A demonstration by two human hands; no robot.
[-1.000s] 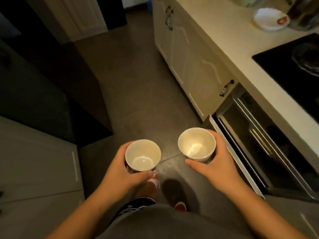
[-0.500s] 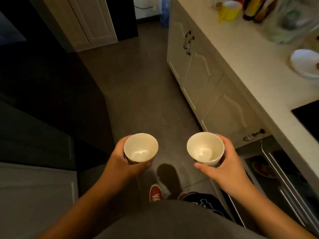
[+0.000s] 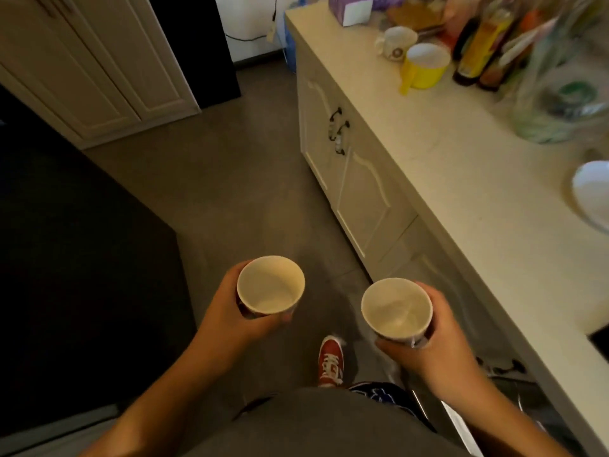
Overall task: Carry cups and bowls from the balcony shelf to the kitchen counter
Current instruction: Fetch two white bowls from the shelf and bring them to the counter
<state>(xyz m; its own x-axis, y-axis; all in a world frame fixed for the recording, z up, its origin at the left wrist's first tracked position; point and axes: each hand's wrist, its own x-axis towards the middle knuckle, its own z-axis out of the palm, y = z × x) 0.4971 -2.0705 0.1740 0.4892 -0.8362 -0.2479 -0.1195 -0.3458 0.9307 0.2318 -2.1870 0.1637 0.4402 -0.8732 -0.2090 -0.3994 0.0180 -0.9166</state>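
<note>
I hold two small white cups upright over the kitchen floor, both empty inside. My left hand wraps the left cup from its left side. My right hand grips the right cup from the right and below. The cream kitchen counter runs along my right, a short way beyond the right cup. A white bowl sits at the counter's right edge, partly cut off by the frame.
On the far counter stand a yellow mug, a white mug, several bottles, a tissue box and a plastic bag. Cabinet doors line the counter front. A dark unit bounds the left. My red shoe is on the grey floor.
I have walked forward along the counter with both cups. The hob and open oven have dropped out of view, and the mugs and bottles have come into view.
</note>
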